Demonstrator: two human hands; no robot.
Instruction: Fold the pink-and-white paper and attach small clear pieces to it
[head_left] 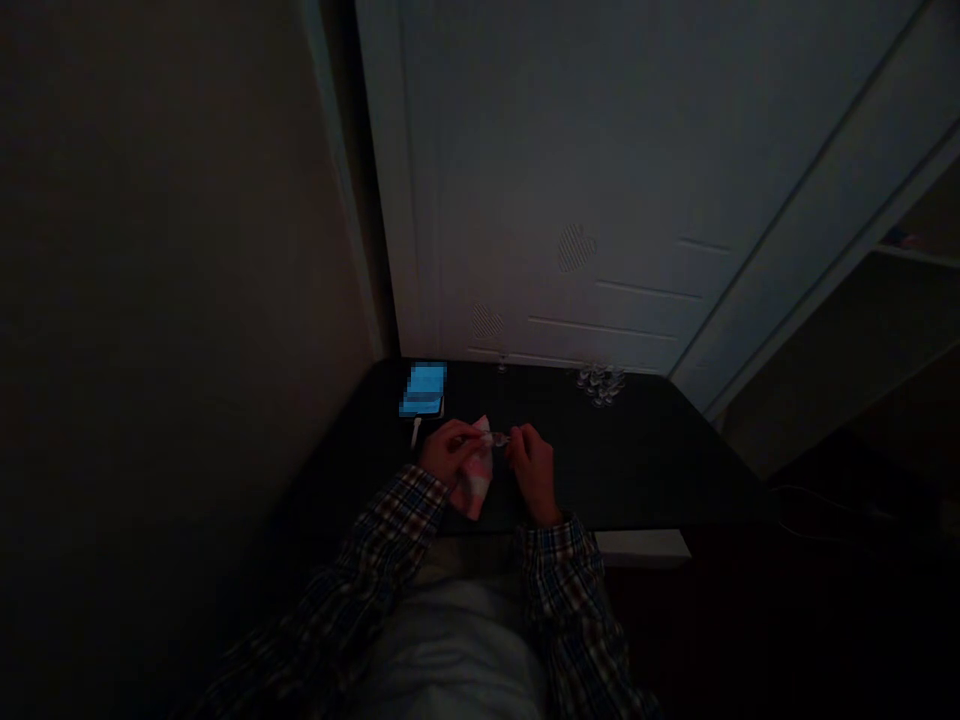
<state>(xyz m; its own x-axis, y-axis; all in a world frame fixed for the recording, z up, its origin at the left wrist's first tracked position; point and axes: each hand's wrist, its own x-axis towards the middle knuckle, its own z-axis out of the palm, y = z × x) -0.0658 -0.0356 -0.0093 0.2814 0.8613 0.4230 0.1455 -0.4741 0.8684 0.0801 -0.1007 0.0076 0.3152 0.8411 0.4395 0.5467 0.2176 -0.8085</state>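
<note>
My left hand (pixel 448 452) is closed on a pink-and-white cloth (pixel 474 480), which hangs down below its fingers. Between my two hands is a small clear, shiny piece (pixel 499 439), its left end against the cloth. My right hand (pixel 532 466) pinches the right end of that piece with curled fingers. In the dim light its exact kind does not show. Toward the back right of the dark table lies a cluster of similar clear pieces (pixel 601 383). A single small clear piece (pixel 502 363) is by the table's back edge.
A lit phone (pixel 424 390) lies at the table's back left, with a white cable plug (pixel 416 431) at its lower end. Behind the dark table (pixel 637 460) stands a white panel (pixel 525 150) with heart patterns. A white box-like edge (pixel 643 545) shows below the table's front.
</note>
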